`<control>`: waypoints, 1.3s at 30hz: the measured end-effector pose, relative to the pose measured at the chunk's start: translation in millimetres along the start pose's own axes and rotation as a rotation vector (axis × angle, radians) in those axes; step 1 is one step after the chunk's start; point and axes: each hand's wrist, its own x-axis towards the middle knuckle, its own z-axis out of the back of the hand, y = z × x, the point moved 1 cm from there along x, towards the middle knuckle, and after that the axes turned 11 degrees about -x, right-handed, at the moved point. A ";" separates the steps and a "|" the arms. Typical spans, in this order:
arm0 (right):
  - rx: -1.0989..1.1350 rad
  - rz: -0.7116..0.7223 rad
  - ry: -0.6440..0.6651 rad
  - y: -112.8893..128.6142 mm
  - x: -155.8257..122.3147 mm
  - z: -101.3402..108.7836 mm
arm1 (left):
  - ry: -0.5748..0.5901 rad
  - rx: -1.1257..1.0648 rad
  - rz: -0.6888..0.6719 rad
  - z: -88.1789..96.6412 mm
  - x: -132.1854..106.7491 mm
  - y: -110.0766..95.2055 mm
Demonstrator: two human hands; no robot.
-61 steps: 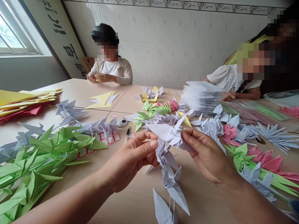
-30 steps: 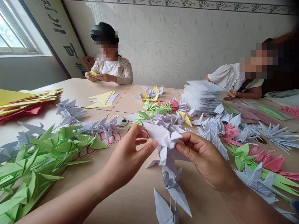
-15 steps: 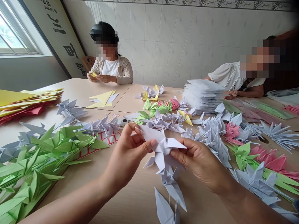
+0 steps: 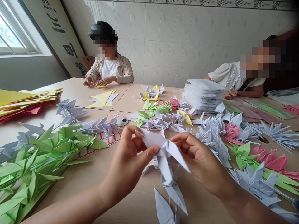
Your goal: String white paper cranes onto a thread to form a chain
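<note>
We find the folded paper [image 4: 163,165] white, the paper heap [image 4: 33,183] green, the paper bundle [image 4: 268,158] pink, the sheet stack [image 4: 28,102] yellow and red, the desk [image 4: 133,199] light brown, the wall border [image 4: 219,3] leaf-patterned.

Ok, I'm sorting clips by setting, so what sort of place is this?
Probably a craft room or workshop, though I can't be sure: white folded paper held over a table, green folded paper heaped nearby, and another person seated across.
</note>
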 end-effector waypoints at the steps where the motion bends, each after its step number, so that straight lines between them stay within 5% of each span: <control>1: -0.035 0.056 -0.035 0.3 -1.2 0.1 | -0.004 -0.024 0.014 -0.1 2.1 -0.8; 7: -0.386 0.449 -0.142 3.6 -6.3 4.2 | 0.030 -0.059 0.121 -1.1 5.5 -0.8; 16: -0.295 0.235 -0.149 -0.8 -1.5 4.5 | 0.076 -0.047 0.081 -0.2 3.3 -0.9; 21: -0.376 0.314 -0.258 -0.7 -4.9 5.2 | 0.082 0.125 -0.020 2.9 3.5 -3.5; 27: -0.407 0.430 -0.335 1.0 -4.1 5.9 | 0.170 0.381 0.025 6.4 0.9 -3.6; 36: -0.267 0.381 -0.237 9.0 -7.9 9.7 | 0.310 0.733 -0.427 7.0 2.2 -11.0; 39: -0.227 0.352 -0.180 12.5 -6.4 10.8 | 0.291 0.772 -0.483 4.9 0.3 -13.8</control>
